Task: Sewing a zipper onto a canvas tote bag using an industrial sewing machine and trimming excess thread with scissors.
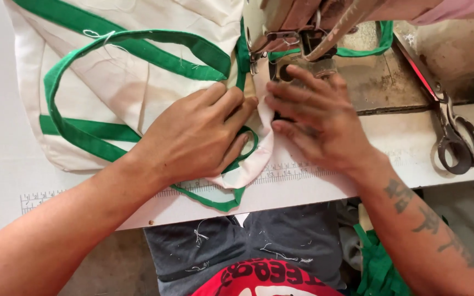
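Pressing down flat, the left hand (196, 137) is laid palm-down on a cream cloth bag (133, 82) trimmed with green binding tape (138, 46); its fingers are held together and pointed toward the sewing machine head (292, 24), with the fingertips set on the bag's edge just before the presser foot (303, 46); nothing is gripped, the cloth is only pinned under the open palm; the left forearm is stretched in from the lower left corner, crossing the bench (390, 142) edge at a slant; the right hand (319, 118) is spread palm-down just beside the left, fingers splayed and pointed leftward, so that the two sets of fingertips nearly meet over a fold of the cream cloth; this hand too is kept open and flat, closed on nothing, its fingers resting on the fold and on the machine's metal plate (379, 82); the right forearm, marked with dark tattoos, is brought in from the lower right; the bag is spread over the left half of the bench, with a loop of green tape hanging over the near edge across a printed ruler strip (281, 172); a pair of large metal scissors (448, 123) is laid well apart to the right, blades pointed away; a heap of green tape (377, 268) is seen below the bench beside the person's lap
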